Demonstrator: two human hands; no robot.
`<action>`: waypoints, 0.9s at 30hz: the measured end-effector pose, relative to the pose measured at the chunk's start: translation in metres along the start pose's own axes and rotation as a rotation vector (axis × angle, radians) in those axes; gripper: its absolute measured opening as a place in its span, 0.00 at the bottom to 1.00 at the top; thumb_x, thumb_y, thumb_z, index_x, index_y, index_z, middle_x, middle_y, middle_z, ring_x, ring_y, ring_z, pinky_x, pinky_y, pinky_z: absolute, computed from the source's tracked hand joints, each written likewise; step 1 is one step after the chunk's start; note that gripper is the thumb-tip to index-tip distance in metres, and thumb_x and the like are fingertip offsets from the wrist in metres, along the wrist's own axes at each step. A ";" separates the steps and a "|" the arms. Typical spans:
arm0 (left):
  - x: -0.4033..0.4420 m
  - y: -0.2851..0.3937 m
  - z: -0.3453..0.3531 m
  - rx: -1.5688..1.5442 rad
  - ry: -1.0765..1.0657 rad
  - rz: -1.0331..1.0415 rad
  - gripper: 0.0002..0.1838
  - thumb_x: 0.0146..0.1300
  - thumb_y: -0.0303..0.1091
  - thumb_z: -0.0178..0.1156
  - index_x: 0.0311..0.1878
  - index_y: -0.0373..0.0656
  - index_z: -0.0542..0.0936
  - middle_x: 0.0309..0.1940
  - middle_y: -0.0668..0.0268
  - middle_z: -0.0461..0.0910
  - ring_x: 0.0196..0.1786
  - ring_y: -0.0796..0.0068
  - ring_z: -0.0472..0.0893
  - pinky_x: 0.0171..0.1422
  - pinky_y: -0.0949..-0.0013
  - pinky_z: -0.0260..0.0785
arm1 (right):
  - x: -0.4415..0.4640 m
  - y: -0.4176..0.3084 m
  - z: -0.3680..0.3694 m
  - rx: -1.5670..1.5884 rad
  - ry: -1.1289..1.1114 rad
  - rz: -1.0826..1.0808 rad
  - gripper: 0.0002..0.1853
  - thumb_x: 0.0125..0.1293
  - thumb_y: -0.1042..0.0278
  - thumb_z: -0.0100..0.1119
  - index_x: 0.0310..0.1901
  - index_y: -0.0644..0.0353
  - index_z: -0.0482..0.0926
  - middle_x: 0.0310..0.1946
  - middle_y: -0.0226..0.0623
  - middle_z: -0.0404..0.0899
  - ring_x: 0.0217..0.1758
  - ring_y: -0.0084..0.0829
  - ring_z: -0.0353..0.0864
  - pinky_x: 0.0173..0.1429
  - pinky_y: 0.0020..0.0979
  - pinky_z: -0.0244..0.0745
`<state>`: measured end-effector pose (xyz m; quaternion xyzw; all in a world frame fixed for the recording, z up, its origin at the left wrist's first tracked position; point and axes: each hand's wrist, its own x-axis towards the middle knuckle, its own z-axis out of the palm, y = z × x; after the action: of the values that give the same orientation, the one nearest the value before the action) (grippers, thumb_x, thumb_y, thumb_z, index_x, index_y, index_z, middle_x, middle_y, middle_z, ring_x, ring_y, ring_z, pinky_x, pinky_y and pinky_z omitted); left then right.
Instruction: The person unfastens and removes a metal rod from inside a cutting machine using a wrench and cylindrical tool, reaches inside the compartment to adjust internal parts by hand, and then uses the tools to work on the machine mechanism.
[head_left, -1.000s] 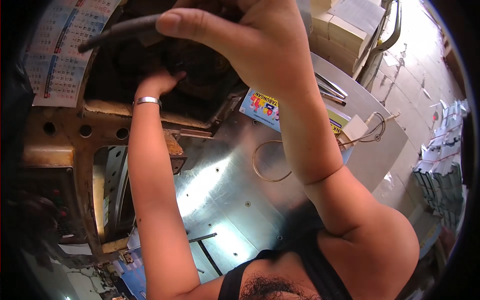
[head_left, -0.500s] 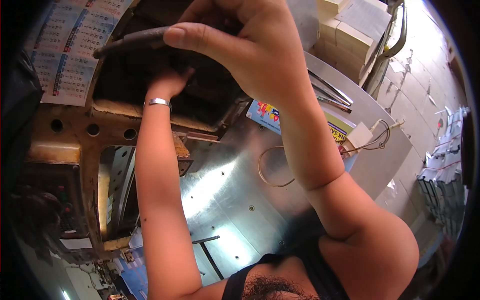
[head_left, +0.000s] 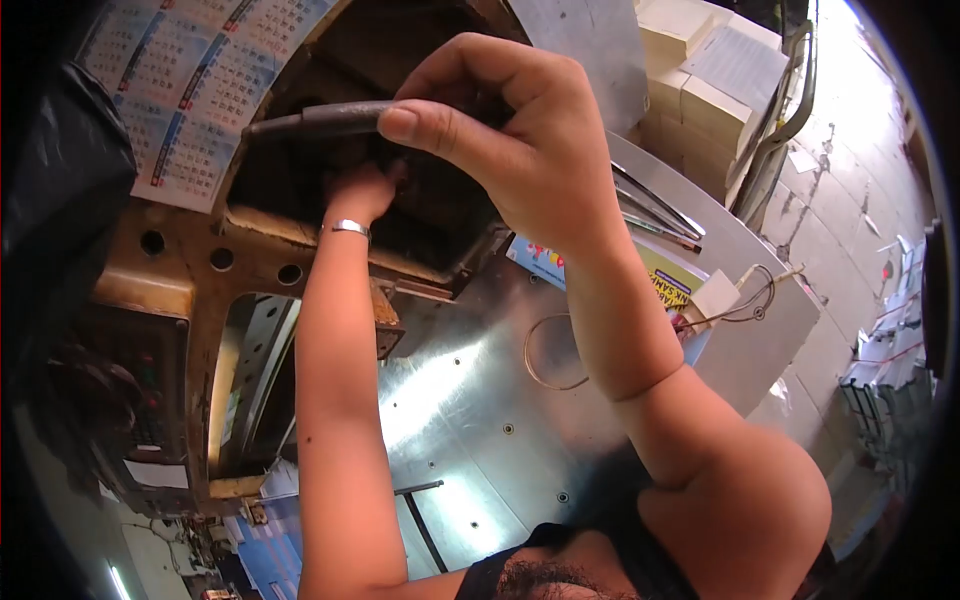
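Note:
My right hand (head_left: 510,130) is closed on a dark, rod-like metal handle (head_left: 320,122), with my thumb pressed along its near end. The rod points left, across the dark opening (head_left: 440,225) of a worn brown machine. Lower and farther left, my left hand (head_left: 362,190), with a silver bracelet (head_left: 350,228) at the wrist, reaches into that opening. Its thumb sticks out to the right, while the other fingers are lost in shadow, so what they touch cannot be made out.
A printed calendar sheet (head_left: 205,90) and black plastic (head_left: 60,170) hang at the left. Below my arms lies a shiny metal table (head_left: 470,400) bearing a wire loop, booklets and long metal tools (head_left: 655,205). Paper stacks (head_left: 700,100) stand at the back right.
The view has shifted, so the machine and calendar appear farther right and my hands slightly lower. My right hand keeps hold of the rod; my left hand stays inside the opening.

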<state>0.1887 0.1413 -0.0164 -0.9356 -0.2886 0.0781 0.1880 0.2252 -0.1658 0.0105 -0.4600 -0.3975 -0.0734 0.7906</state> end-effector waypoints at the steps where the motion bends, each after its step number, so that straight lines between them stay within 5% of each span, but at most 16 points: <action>1: -0.017 0.010 -0.020 -0.010 -0.041 -0.020 0.44 0.67 0.71 0.58 0.73 0.44 0.75 0.71 0.51 0.76 0.74 0.50 0.74 0.78 0.50 0.65 | 0.000 0.003 0.002 0.050 0.005 -0.002 0.11 0.66 0.66 0.77 0.38 0.65 0.86 0.27 0.27 0.85 0.33 0.15 0.81 0.37 0.21 0.74; 3: -0.042 0.020 -0.044 0.035 -0.082 0.037 0.48 0.63 0.70 0.64 0.76 0.45 0.70 0.74 0.52 0.73 0.77 0.52 0.71 0.79 0.50 0.64 | 0.000 0.004 0.001 0.047 0.005 -0.037 0.11 0.66 0.66 0.76 0.37 0.66 0.85 0.27 0.27 0.85 0.32 0.14 0.81 0.38 0.19 0.75; 6: -0.009 -0.002 0.010 0.025 0.114 0.102 0.56 0.59 0.69 0.69 0.82 0.47 0.60 0.79 0.53 0.66 0.79 0.54 0.68 0.82 0.51 0.61 | 0.000 0.010 0.007 0.097 0.064 -0.017 0.15 0.59 0.56 0.78 0.33 0.61 0.88 0.19 0.34 0.83 0.21 0.26 0.81 0.29 0.28 0.72; 13: 0.007 -0.005 0.016 0.055 0.183 0.103 0.54 0.60 0.70 0.67 0.82 0.48 0.61 0.79 0.54 0.66 0.80 0.54 0.67 0.82 0.50 0.60 | 0.000 0.011 0.012 0.039 0.047 -0.028 0.17 0.57 0.54 0.79 0.33 0.61 0.87 0.19 0.37 0.82 0.22 0.32 0.82 0.30 0.31 0.73; 25: -0.010 0.006 0.002 0.153 0.196 0.044 0.52 0.60 0.72 0.65 0.80 0.49 0.64 0.79 0.55 0.67 0.80 0.54 0.66 0.82 0.49 0.57 | 0.002 0.011 0.014 0.008 0.034 -0.025 0.15 0.58 0.57 0.79 0.33 0.62 0.87 0.20 0.35 0.82 0.22 0.26 0.80 0.30 0.28 0.71; 27: -0.018 0.012 -0.001 0.198 0.181 0.019 0.52 0.61 0.72 0.64 0.80 0.49 0.65 0.79 0.55 0.67 0.81 0.55 0.65 0.82 0.49 0.57 | 0.002 0.011 0.013 0.039 -0.015 -0.034 0.12 0.63 0.64 0.77 0.37 0.65 0.86 0.25 0.30 0.84 0.29 0.18 0.80 0.35 0.22 0.72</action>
<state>0.1806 0.1216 -0.0192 -0.9184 -0.2525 0.0230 0.3039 0.2243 -0.1491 0.0075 -0.4382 -0.4126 -0.0758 0.7950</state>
